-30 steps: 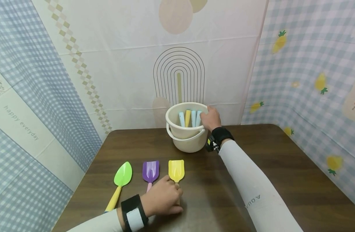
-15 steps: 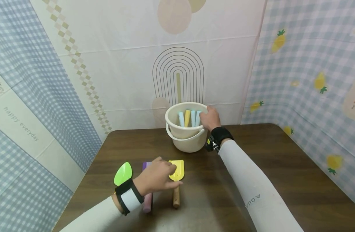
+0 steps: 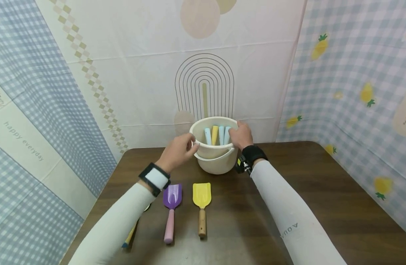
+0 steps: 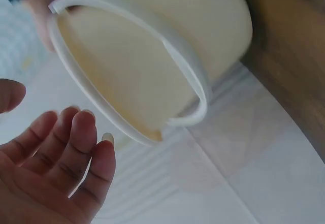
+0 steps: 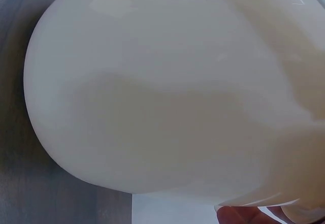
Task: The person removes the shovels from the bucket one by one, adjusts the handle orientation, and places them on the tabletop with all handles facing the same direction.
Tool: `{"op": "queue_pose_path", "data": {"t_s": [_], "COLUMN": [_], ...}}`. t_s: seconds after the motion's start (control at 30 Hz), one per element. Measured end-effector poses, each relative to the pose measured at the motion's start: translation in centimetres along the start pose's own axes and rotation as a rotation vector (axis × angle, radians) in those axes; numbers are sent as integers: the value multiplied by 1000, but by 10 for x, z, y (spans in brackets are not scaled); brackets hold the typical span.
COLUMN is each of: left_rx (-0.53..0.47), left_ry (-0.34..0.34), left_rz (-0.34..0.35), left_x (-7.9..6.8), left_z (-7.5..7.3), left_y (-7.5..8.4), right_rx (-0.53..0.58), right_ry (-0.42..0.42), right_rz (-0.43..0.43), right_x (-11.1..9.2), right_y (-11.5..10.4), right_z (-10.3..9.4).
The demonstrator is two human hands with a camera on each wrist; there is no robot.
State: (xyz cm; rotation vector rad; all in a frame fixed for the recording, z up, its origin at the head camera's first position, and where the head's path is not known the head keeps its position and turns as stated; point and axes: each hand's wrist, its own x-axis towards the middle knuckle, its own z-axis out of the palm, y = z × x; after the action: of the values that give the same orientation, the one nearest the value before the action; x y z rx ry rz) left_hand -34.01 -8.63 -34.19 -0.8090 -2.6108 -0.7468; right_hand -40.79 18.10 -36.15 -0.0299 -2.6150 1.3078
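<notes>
A cream bucket [image 3: 217,165] stands near the back of the table, its carrying handle [image 4: 195,76] hanging down at the front. Light blue handles [image 3: 221,135] and a yellow handle [image 3: 214,135] poke up inside it; their lower ends are hidden. My right hand [image 3: 241,135] grips the bucket's right rim. At the left rim is my left hand [image 3: 177,151], fingers loosely bent and apart from the thumb, nothing between them. A purple toy shovel [image 3: 169,222] with a pink grip and a yellow toy shovel [image 3: 201,195] with a wooden grip lie in front.
My left sleeve covers most of the green trowel; its yellow handle with a blue end [image 3: 128,239] shows on the brown table [image 3: 242,221]. Patterned cloth [image 3: 143,81] hangs behind and at both sides, close to the table's back edge.
My left hand has let go of the yellow shovel's grip and moved forward and up to the bucket's left rim, its sleeve now covering the green trowel. The right hand has stayed put.
</notes>
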Motion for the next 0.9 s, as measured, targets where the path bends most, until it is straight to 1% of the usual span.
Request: {"op": "queue_pose_path", "data": {"t_s": [0.1,0.17,0.37,0.53,0.67,0.83,0.9], "left_rx": [-5,-10,6,18,24,33,61], "left_ry": [11,6,-4,-19,-31,-51,-70], "left_rz": [-72,-116,-212,-292,-331,-385,-393], "left_x": [23,35,66,82,92,104,107], "left_z": [1,3,12,15,16,22,25], "left_y": [-9,-14,-28,-32,-32,-34,-34], "right_rx": [9,12,2,-6,-14,-2,1], "right_ry": [-10,-13,0,-3,6,13,13], "right_rz": [11,14,9,7,4,3,2], "right_x": [2,2,3,2,2,3,2], "right_y": [0,-1,2,2,2,2,3], "right_z": [-1,0,2,2,2,2,2]}}
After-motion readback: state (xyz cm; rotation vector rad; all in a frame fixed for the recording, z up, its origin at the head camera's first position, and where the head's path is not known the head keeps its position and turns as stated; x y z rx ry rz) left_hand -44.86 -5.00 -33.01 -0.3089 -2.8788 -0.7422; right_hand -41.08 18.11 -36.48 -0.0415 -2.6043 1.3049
